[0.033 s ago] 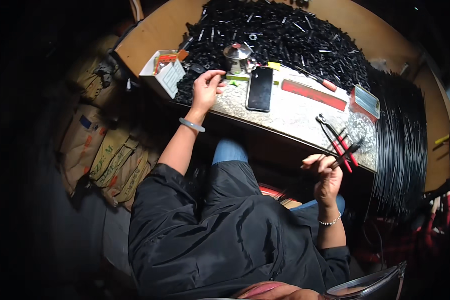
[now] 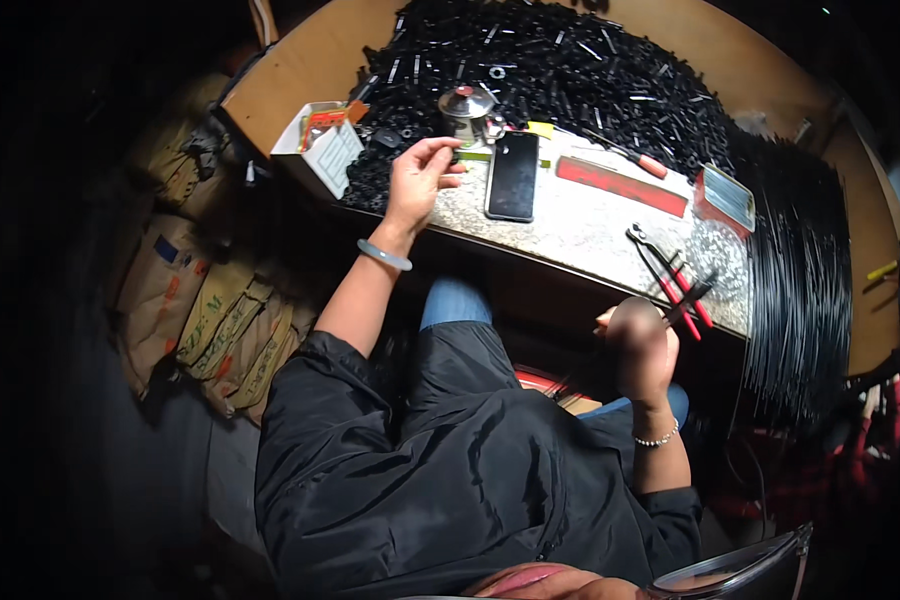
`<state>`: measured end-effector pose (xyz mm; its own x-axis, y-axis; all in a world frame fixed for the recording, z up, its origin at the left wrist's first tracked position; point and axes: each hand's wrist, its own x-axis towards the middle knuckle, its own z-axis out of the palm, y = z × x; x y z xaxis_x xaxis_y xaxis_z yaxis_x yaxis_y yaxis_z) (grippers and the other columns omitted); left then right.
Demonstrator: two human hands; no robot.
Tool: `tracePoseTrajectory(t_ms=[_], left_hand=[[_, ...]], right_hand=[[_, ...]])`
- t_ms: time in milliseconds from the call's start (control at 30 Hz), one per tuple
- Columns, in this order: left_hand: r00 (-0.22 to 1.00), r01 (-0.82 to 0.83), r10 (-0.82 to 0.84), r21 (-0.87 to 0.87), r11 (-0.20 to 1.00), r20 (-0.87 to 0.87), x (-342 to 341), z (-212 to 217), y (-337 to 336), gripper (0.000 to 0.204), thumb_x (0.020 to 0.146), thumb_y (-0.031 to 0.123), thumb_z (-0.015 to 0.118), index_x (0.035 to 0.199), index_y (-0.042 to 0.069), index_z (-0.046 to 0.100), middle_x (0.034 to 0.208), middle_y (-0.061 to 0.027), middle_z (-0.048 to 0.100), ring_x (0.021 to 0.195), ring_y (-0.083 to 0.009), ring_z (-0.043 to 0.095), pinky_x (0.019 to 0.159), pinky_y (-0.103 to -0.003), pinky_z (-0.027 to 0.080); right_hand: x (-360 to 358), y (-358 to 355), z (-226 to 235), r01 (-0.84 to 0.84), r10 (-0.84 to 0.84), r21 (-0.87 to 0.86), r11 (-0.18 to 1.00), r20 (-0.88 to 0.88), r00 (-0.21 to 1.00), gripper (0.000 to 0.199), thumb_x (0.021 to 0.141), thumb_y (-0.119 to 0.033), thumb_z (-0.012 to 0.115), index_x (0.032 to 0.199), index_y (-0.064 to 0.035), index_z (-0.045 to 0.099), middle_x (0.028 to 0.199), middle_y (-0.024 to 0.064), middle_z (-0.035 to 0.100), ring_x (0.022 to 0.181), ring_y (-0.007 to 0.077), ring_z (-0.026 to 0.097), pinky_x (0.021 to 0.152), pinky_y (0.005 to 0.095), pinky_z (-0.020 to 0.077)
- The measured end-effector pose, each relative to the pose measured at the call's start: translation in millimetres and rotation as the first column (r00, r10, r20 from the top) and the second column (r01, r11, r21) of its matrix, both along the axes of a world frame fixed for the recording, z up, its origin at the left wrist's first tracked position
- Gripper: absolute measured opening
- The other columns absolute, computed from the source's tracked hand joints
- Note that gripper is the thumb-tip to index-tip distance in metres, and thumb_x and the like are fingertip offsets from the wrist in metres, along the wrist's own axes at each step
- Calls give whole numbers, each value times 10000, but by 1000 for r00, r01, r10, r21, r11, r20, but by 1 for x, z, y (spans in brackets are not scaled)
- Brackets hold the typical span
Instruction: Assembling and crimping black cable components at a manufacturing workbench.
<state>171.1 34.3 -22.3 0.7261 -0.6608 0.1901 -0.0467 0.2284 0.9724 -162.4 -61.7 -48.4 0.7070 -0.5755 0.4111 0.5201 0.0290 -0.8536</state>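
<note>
My left hand (image 2: 420, 188) is raised over the bench's front edge beside a black phone (image 2: 512, 178). Its fingers are partly curled and apart, and nothing shows between them. Just beyond the fingertips stands a silver metal pot (image 2: 467, 108) with a reddish top. At the right, my right hand (image 2: 655, 360) is closed around a dark slender thing (image 2: 698, 292) that sticks out toward the bench. A blurred patch covers most of its fingers, so the grip is partly hidden. Close beyond that hand lie red-handled pliers (image 2: 670, 280) on the bench.
Small black pieces (image 2: 570, 70) form a large heap at the back. Long black strands (image 2: 800, 290) hang over the right edge. A red bar (image 2: 620, 186), a red-sided box (image 2: 722, 198), a clear bag (image 2: 718, 258) and a white box (image 2: 315, 150) occupy the bench. Sacks (image 2: 190, 310) stand left.
The whole view has shifted slightly. My left fingers have spread a little more. The right hand has moved slightly with the dark thing, and a blurred patch now covers its fingers.
</note>
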Motion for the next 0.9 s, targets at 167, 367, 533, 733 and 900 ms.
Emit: tracePoseTrajectory(t_ms=[167, 367, 533, 733, 900], left_hand=[[780, 479, -583, -383, 790, -229, -101, 61, -35, 272, 911, 78, 538, 1162, -28, 525, 1062, -122, 599, 903, -164, 634, 781, -231, 551], [645, 656, -748, -389, 647, -156, -152, 83, -63, 303, 923, 156, 538, 1153, -42, 530, 1002, -146, 627, 823, -158, 652, 721, -238, 546], [628, 690, -765, -354, 631, -140, -169, 83, -68, 319, 937, 199, 523, 1128, -56, 540, 1024, -165, 618, 851, -167, 640, 773, -269, 528], [557, 695, -793, -384, 608, -247, -180, 88, -62, 282, 929, 126, 524, 1153, -46, 544, 1053, -162, 615, 892, -180, 636, 799, -283, 526], [575, 663, -775, -406, 629, -262, -182, 84, -63, 249, 915, 96, 545, 1130, -27, 573, 1035, -134, 631, 917, -192, 636, 805, -302, 525]], right_hand=[[7, 8, 6, -22, 22, -4, 1000, -30, 999, 333, 910, -349, 548, 789, -63, 429, 922, 186, 612, 786, 185, 565, 771, 324, 469], [0, 7, 3, 2, -3, -9, 1000, -54, 999, 374, 925, -351, 530, 958, 20, 554, 958, 105, 631, 815, 114, 570, 769, 258, 463], [0, 5, 8, 22, -23, -2, 1000, -96, 995, 312, 930, -360, 515, 860, -62, 454, 954, 166, 615, 793, 153, 586, 747, 293, 493], [-2, 4, 7, 51, -48, 20, 999, -113, 992, 383, 922, -396, 511, 986, -18, 518, 943, 129, 633, 775, 123, 597, 731, 270, 500], [-2, 3, 8, 46, -44, 17, 999, -120, 992, 394, 919, -403, 511, 984, -14, 518, 938, 124, 631, 774, 126, 601, 728, 271, 502]])
